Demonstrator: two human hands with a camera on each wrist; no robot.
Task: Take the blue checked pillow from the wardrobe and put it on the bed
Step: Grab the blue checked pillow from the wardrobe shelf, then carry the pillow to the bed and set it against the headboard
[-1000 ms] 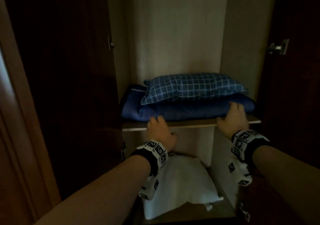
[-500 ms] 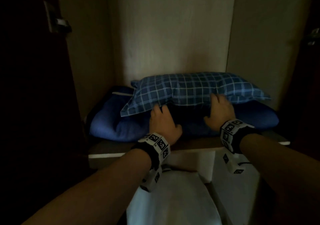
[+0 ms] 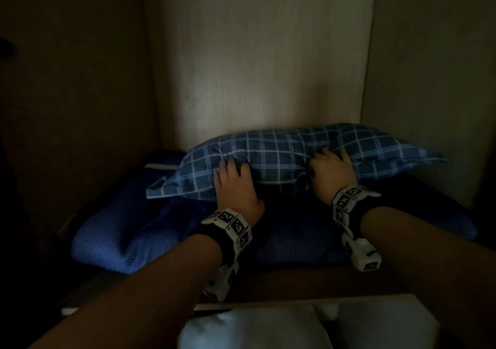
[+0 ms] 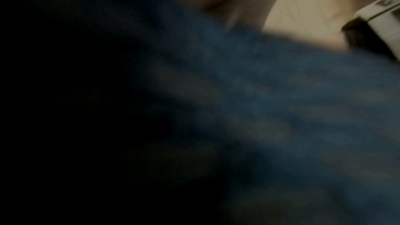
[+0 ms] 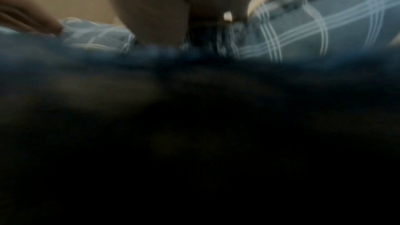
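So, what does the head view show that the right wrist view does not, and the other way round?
Only the head view shows both hands, the left hand and the right hand, gripping the front edge of the checked pillow, which lies on a folded blue blanket on the wardrobe shelf. Only the right wrist view shows, up close, fingers pressing into the bunched cloth. Both show the checked pillow and the pale back wall.

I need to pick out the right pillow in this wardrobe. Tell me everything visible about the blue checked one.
The blue checked pillow is soft fabric, mid-blue with thin white grid lines and a flat flange edge. It lies lengthwise on the folded dark blue blanket, close to the pale back panel. The left hand and right hand grip its front edge, fingers dug in, bunching the cloth.
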